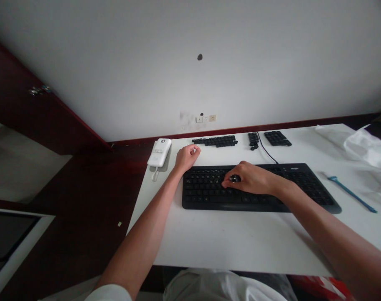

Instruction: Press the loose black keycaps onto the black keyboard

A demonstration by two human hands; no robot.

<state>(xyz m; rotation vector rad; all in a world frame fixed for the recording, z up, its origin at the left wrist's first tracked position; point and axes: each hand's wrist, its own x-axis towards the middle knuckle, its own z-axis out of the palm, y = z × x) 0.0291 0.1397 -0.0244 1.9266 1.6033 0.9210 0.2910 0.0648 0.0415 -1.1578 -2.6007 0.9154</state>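
A black keyboard [222, 200] lies on the white table. My right hand [248, 177] is over its middle, fingers closed round a small, shiny dark tool [235, 178] whose kind I cannot make out. The tool's lower end is hidden by my fingers. My left hand [187, 158] rests at the keyboard's upper left corner with fingers curled together; whether they hold anything is hidden. Beyond the hands, black keycaps lie in a long group [220, 141], a narrow group [253, 140] and a block [276, 138].
A white power bank [160, 152] with a short cable sits at the table's left edge. Right of the keyboard lies a blue stick-like brush [353, 194], beside a crumpled white plastic bag [366, 144]. The keyboard's cord [265, 148] runs back between the keycaps. A wall stands behind.
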